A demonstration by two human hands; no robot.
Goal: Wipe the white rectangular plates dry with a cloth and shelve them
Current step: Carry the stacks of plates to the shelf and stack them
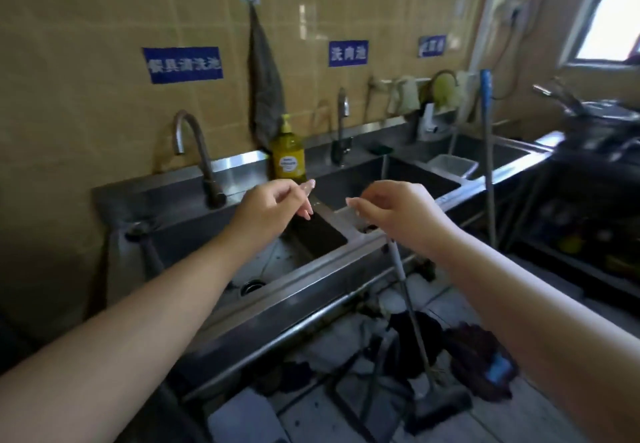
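Both hands hover above the steel sink (304, 269), holding nothing: the left hand (273, 205) and right hand (398, 212) have loosely curled fingers, tips near each other but apart. No plate shows. A grey cloth (265, 96) hangs on the wall behind the sink, above a yellow soap bottle (287, 155). Both forearms reach forward.

commercial kitchen: steel sinks (311, 269), labelled wall signs (182, 64), tiles.

A row of sinks (214, 307) runs along the tiled wall; a curved tap (194, 151) stands behind the left basin; right of it a soap bottle (287, 155) sits on the ledge, under a hanging cloth (265, 96); mops (460, 356) lie on the floor in front.
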